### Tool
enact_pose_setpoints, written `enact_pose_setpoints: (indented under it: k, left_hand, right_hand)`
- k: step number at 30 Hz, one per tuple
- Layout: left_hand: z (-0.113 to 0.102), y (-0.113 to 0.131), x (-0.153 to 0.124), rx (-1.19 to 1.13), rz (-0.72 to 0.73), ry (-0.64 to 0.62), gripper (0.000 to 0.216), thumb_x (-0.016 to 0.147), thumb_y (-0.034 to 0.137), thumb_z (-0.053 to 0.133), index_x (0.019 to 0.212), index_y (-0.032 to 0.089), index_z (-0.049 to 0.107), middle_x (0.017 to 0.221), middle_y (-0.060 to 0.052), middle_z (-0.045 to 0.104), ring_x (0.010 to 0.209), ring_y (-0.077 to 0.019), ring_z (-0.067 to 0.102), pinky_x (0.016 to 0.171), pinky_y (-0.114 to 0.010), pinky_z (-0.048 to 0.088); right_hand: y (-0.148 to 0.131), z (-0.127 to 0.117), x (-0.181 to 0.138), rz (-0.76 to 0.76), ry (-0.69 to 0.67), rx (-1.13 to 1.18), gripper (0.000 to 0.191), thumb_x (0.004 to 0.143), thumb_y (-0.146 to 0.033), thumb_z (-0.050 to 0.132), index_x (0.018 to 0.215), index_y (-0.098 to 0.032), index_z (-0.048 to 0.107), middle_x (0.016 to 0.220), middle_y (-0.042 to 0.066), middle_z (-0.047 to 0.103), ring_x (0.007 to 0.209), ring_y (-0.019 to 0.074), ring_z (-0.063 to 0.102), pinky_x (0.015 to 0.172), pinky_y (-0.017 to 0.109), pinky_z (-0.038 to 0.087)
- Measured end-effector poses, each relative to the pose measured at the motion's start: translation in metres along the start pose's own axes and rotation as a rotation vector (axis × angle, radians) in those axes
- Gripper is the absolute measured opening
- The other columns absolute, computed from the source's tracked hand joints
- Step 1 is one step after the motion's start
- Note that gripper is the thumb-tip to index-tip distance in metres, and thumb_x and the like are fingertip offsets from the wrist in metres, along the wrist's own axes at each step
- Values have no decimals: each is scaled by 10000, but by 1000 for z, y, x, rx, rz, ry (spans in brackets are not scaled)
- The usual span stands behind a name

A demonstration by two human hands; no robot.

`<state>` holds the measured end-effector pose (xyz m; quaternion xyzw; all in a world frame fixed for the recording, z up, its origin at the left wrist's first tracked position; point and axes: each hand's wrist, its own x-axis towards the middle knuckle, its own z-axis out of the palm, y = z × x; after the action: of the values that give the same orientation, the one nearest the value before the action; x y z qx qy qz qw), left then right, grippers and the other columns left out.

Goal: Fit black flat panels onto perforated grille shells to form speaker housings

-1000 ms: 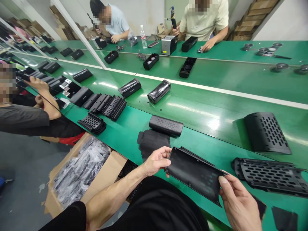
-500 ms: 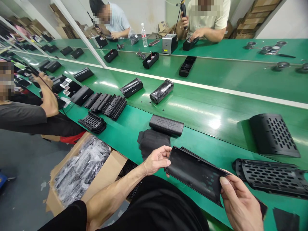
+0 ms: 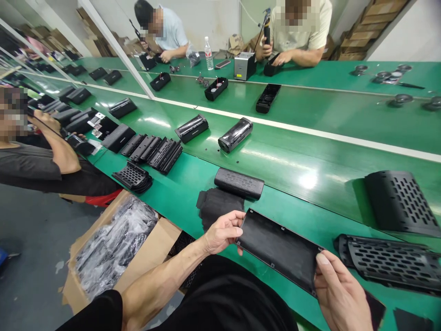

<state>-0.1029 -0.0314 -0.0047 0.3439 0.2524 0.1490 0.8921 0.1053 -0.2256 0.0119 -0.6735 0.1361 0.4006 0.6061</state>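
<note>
Between my two hands is a black curved speaker grille cover (image 3: 279, 250), its hollow inner side facing up; dark cloth or film seems to line it and no slots show through. My left hand (image 3: 224, 232) pinches its left end, thumb on top. At the right end my right hand (image 3: 339, 287) grips the edge between thumb and fingers. Just beyond my left hand lies a pile of thin black cloth sheets (image 3: 220, 204), with a slotted black cover (image 3: 239, 183) behind it. To the right of my right hand rest slotted grille covers (image 3: 392, 262).
Another slotted cover (image 3: 403, 202) stands on the green conveyor belt (image 3: 303, 161), along with speaker bodies (image 3: 236, 134). Stacked covers (image 3: 151, 151) lie to the left. A carton of plastic-wrapped parts (image 3: 117, 248) is below the table edge. Co-workers sit opposite and at left.
The cover in my hands has tilted so more of its inner face shows, and the slots glimpsed through it are no longer visible. The left co-worker's hands have moved lower.
</note>
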Motion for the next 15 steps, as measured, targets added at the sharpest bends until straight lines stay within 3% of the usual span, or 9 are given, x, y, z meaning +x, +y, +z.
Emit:
enact_pose_setpoints:
  k: [4,8,12,15]
  left_hand:
    - [4,3,7,-122,19,6,445,922,416,673,1277,148,648,901,-61,680,616,-153,679,523,-271,598]
    - [10,-1,16,-278,110,-5,740,902,725,596,1383,163,621,1020,-101,721,722,-195,716,632,-323,606]
    - [17,-13,27,-263,197,-62,776,735,611,864,1385,270,615,1180,-91,725,996,-235,719,844,-375,593]
    - [24,-19,37,-265,193,-71,706,678,569,922,1259,236,697,1163,-87,745,1052,-227,715,934,-368,557]
  right_hand:
    - [-4,9,2,30,-6,15,632,608,-491,973,1114,-215,715,595,-75,412,468,56,325,405,148,332]
    - [-9,16,4,79,-17,75,607,630,-458,958,1129,-225,702,626,-58,502,546,97,482,559,185,511]
    - [-14,36,5,113,-76,87,601,646,-487,934,1131,-249,672,798,-16,649,674,129,604,667,210,566]
    - [-10,50,8,76,-114,73,552,615,-510,937,1012,-251,655,757,-1,642,657,152,612,615,229,567]
